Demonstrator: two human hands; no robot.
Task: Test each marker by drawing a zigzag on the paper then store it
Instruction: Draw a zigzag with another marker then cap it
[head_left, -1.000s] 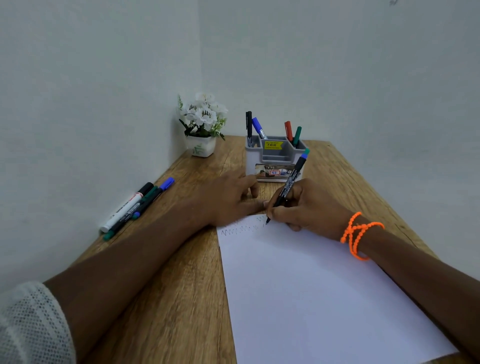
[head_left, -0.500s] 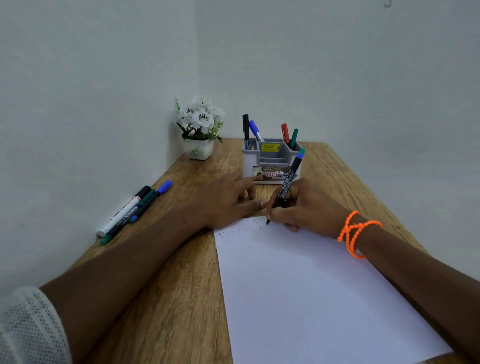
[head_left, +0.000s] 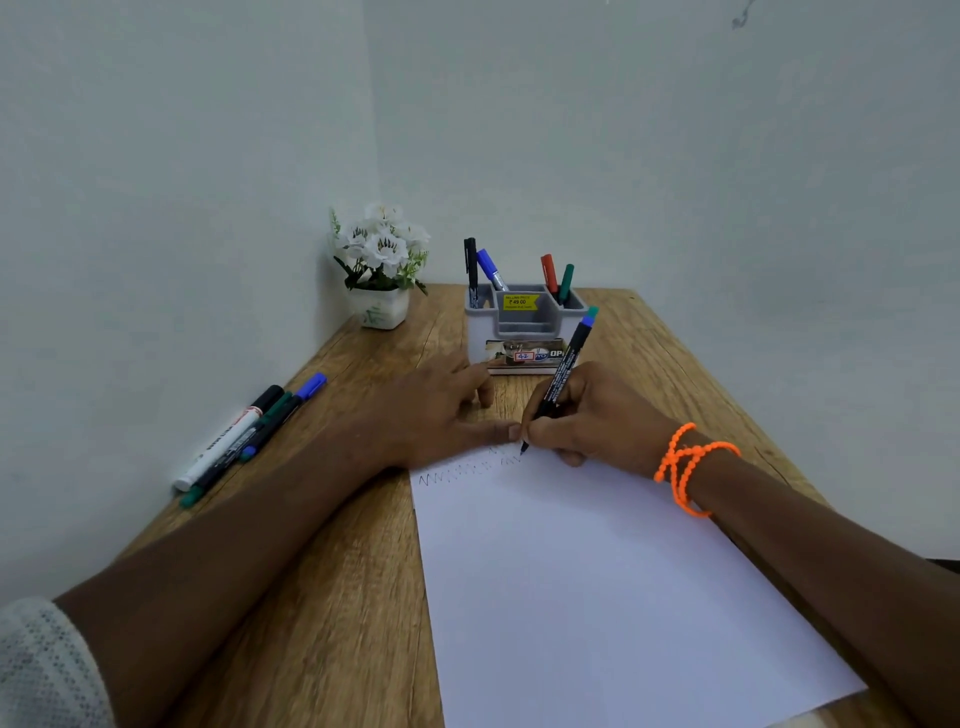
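At frame centre the right hand (head_left: 597, 415), fingers clamped on the marker (head_left: 558, 382), has extended a second zigzag across the paper's (head_left: 597, 597) top edge, the left hand (head_left: 441, 410) flat and pinning the sheet; testing continues, storage pending.

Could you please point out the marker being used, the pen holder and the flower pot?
marker (head_left: 563, 374), head view, on its black barrel.
pen holder (head_left: 480, 332), head view, on its front wall.
flower pot (head_left: 382, 310), head view, on its white side.

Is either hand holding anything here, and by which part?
The right hand pinches a black marker low on its barrel, near the tip, which touches the paper. The left hand holds nothing; it lies flat at the paper's top corner.
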